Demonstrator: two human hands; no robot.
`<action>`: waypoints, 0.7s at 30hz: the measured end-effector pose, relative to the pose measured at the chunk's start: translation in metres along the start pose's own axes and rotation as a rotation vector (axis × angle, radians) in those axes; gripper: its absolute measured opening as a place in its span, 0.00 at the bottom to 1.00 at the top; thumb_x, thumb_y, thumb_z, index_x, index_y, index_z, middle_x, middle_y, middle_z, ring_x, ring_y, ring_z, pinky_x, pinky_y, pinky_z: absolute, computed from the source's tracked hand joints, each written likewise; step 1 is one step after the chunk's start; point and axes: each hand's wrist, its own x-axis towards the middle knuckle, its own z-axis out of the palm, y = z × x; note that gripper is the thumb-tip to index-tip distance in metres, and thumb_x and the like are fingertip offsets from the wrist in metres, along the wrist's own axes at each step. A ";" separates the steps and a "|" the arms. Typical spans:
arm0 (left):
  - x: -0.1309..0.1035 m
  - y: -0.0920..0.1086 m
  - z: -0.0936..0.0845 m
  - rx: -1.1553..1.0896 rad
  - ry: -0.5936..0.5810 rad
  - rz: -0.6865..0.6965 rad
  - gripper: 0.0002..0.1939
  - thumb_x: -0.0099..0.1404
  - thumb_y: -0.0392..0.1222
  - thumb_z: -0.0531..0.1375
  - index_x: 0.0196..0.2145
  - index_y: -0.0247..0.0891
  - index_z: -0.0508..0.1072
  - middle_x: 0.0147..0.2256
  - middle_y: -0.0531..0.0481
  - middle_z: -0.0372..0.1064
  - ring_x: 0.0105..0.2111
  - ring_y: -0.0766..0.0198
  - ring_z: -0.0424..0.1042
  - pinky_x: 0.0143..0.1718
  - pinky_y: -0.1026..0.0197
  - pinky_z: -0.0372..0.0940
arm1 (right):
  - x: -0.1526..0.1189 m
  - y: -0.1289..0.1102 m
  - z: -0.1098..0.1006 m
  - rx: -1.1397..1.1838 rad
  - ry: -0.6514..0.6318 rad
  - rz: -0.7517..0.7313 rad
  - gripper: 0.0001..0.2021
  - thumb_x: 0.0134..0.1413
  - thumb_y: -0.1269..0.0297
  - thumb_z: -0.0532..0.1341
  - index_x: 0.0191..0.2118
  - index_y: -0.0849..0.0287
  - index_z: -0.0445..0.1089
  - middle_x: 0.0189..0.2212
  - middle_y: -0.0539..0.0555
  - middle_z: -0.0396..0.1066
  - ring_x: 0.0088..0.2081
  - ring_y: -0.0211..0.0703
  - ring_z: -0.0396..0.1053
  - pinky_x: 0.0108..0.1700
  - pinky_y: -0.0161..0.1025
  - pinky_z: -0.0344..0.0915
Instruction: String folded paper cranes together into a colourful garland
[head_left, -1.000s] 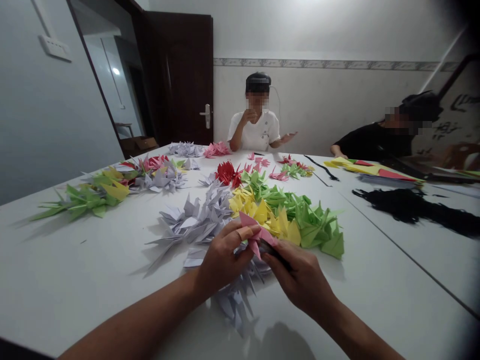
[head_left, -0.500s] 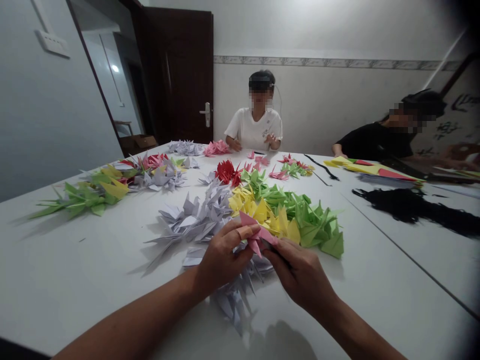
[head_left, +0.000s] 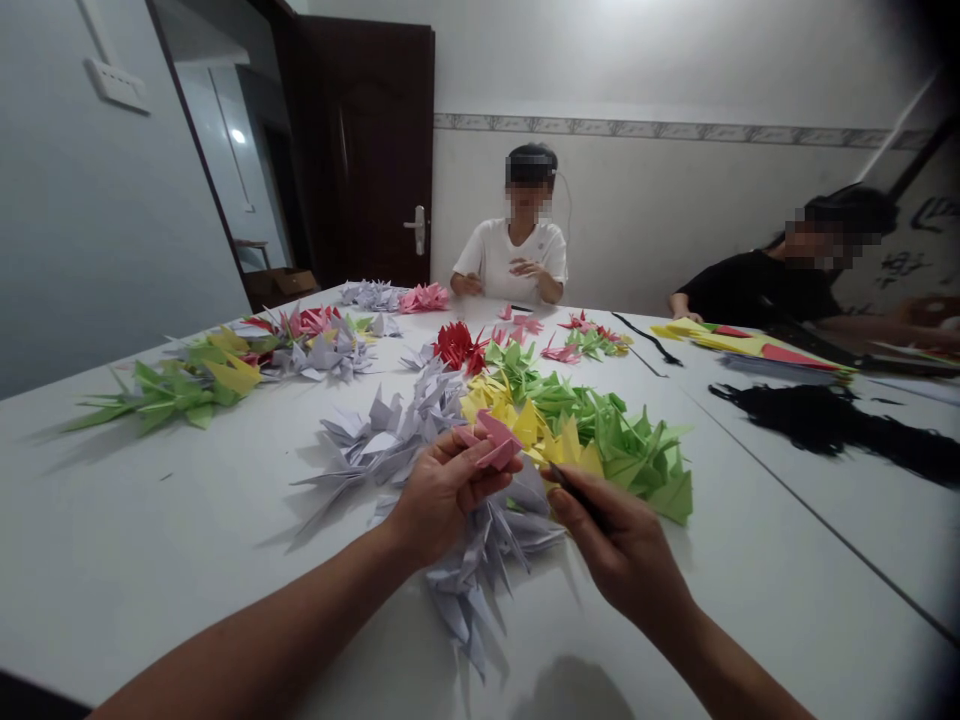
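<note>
Near the center of the frame, the left hand [head_left: 442, 490] pinches a folded pink paper [head_left: 499, 440]; just right of it, the right hand [head_left: 619, 525] grips a thin dark tool [head_left: 576, 490]. White paper cranes [head_left: 405, 425] and yellow cranes [head_left: 525, 415] lie around them. At upper center, a person [head_left: 514, 245] sits across the table [head_left: 187, 560].

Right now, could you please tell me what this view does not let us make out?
- Head view: rear of dark tool, hidden by right hand.
- Head view: part of pink paper, covered by left hand.
- Head view: wall writing, blurred, cut off by right edge.
</note>
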 end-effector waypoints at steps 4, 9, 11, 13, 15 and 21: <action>-0.006 0.001 0.007 -0.219 0.000 -0.201 0.14 0.45 0.36 0.72 0.27 0.35 0.71 0.29 0.50 0.77 0.29 0.67 0.76 0.33 0.69 0.71 | 0.001 -0.004 0.005 0.013 -0.106 -0.001 0.08 0.60 0.67 0.57 0.39 0.61 0.73 0.30 0.54 0.76 0.33 0.44 0.75 0.31 0.34 0.71; -0.007 -0.002 0.008 -0.266 -0.035 -0.204 0.11 0.46 0.34 0.72 0.26 0.34 0.73 0.28 0.51 0.76 0.29 0.69 0.75 0.35 0.68 0.71 | 0.000 -0.005 0.006 0.022 -0.149 0.017 0.09 0.60 0.67 0.57 0.40 0.62 0.73 0.28 0.54 0.75 0.34 0.45 0.75 0.31 0.35 0.70; -0.006 -0.002 0.007 -0.264 -0.052 -0.198 0.11 0.46 0.34 0.72 0.25 0.34 0.74 0.28 0.51 0.76 0.29 0.70 0.75 0.36 0.68 0.71 | -0.002 -0.004 0.006 0.021 -0.145 0.020 0.09 0.60 0.67 0.57 0.42 0.63 0.73 0.31 0.55 0.76 0.33 0.46 0.75 0.31 0.36 0.71; -0.006 -0.002 0.006 -0.256 -0.057 -0.195 0.11 0.46 0.35 0.72 0.25 0.34 0.74 0.28 0.51 0.76 0.30 0.70 0.74 0.36 0.69 0.70 | -0.003 -0.003 0.005 0.022 -0.142 0.017 0.10 0.59 0.66 0.58 0.43 0.64 0.72 0.33 0.57 0.77 0.33 0.45 0.75 0.32 0.37 0.71; -0.006 -0.002 0.006 -0.249 -0.064 -0.192 0.11 0.46 0.35 0.72 0.25 0.33 0.74 0.28 0.52 0.75 0.29 0.71 0.74 0.36 0.69 0.70 | -0.003 -0.003 0.005 0.025 -0.142 0.014 0.11 0.58 0.66 0.58 0.44 0.64 0.72 0.34 0.57 0.77 0.32 0.44 0.75 0.32 0.36 0.71; -0.006 0.000 0.006 -0.238 -0.083 -0.199 0.11 0.44 0.35 0.73 0.24 0.34 0.74 0.27 0.52 0.75 0.28 0.71 0.73 0.35 0.68 0.70 | 0.001 -0.003 0.006 0.044 -0.154 0.000 0.11 0.59 0.67 0.57 0.44 0.64 0.73 0.35 0.57 0.77 0.33 0.42 0.75 0.32 0.34 0.70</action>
